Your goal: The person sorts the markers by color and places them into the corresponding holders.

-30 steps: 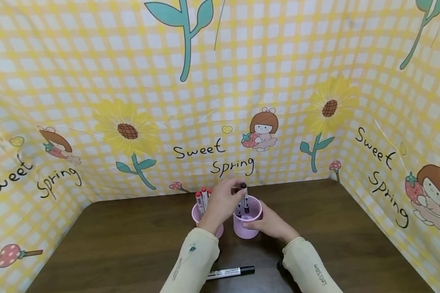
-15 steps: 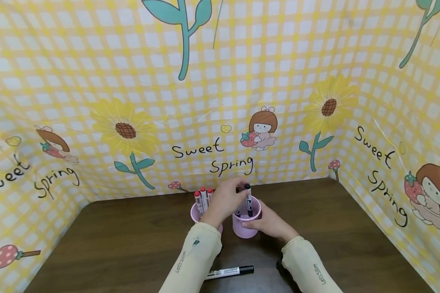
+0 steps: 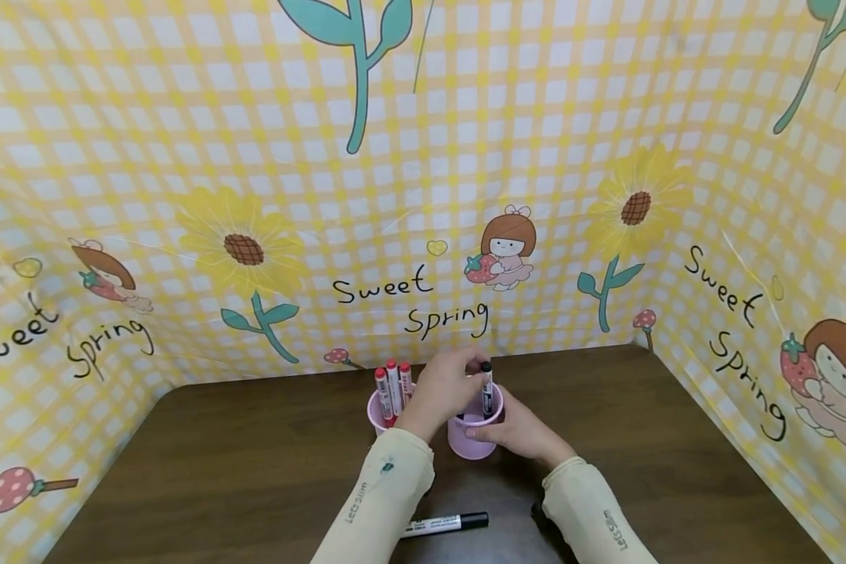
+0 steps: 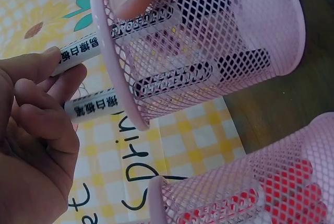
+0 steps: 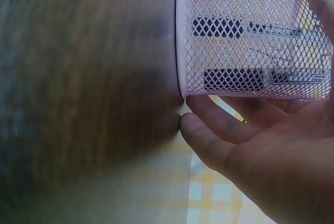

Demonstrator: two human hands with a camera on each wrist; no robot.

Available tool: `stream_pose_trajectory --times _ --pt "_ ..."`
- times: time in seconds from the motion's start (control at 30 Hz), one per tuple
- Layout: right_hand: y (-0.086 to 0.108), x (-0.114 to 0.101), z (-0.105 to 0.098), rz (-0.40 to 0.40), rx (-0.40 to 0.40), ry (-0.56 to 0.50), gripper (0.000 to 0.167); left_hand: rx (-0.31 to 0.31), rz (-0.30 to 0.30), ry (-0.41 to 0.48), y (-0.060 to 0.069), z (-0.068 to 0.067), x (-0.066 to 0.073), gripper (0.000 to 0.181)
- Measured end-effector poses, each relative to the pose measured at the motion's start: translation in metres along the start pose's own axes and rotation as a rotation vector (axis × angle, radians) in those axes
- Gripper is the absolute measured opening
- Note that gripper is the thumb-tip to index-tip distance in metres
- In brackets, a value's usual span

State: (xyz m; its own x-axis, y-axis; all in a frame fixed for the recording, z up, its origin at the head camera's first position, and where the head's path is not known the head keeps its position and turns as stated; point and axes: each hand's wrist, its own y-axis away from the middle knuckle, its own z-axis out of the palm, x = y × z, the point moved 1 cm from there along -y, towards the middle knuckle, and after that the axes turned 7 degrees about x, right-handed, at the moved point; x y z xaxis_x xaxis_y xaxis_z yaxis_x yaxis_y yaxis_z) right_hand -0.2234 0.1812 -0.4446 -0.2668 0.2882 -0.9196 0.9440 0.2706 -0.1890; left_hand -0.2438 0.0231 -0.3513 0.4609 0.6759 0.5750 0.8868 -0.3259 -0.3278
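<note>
My left hand (image 3: pixel 442 392) is over a pink mesh pen cup (image 3: pixel 471 445), pinching the upper part of a black whiteboard marker (image 3: pixel 488 395) that stands inside it. In the left wrist view the thumb and a finger grip that marker (image 4: pixel 83 52). A second black marker (image 4: pixel 96 104) leans in the same cup, close to the curled fingers. My right hand (image 3: pixel 529 429) holds the cup from its right side, thumb across the front. Seen from the right wrist, its fingers (image 5: pixel 209 138) lie along the mesh wall near the cup's base.
Left of this cup stands another pink mesh cup (image 3: pixel 377 415) with several red markers (image 3: pixel 393 385), partly behind the left forearm. A black-capped marker (image 3: pixel 451 523) lies on the brown table (image 3: pixel 254 470), near the left sleeve. A dark object (image 3: pixel 541 517) is partly hidden by the right sleeve.
My left hand has shifted right with the pinched marker, whose top now stands nearer the cup's right side and slightly lower. The right hand keeps its hold on the cup.
</note>
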Motion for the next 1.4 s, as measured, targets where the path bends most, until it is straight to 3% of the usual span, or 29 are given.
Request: stream_pose_trajectory --times 0.2,0.47,1.07,1.4 --pt "-0.0006 -0.0004 0.0 -0.012 -0.006 -0.01 0.083 -0.007 -0.008 -0.029 0.0003 0.0025 -0.0035 0.017" --pt "-0.0006 -0.0014 -0.0001 0.007 0.003 -0.003 0.082 -0.008 -0.029 -0.004 0.0024 0.0046 -0.0047 0.021" --pt "0.0 -0.0024 0.0015 -0.03 -0.01 -0.024 0.079 -0.039 -0.087 0.021 0.0035 0.0023 0.0027 0.028" --pt "0.0003 -0.0016 0.0011 -0.031 -0.019 -0.04 0.08 -0.015 -0.055 0.036 0.005 0.0007 0.0021 0.026"
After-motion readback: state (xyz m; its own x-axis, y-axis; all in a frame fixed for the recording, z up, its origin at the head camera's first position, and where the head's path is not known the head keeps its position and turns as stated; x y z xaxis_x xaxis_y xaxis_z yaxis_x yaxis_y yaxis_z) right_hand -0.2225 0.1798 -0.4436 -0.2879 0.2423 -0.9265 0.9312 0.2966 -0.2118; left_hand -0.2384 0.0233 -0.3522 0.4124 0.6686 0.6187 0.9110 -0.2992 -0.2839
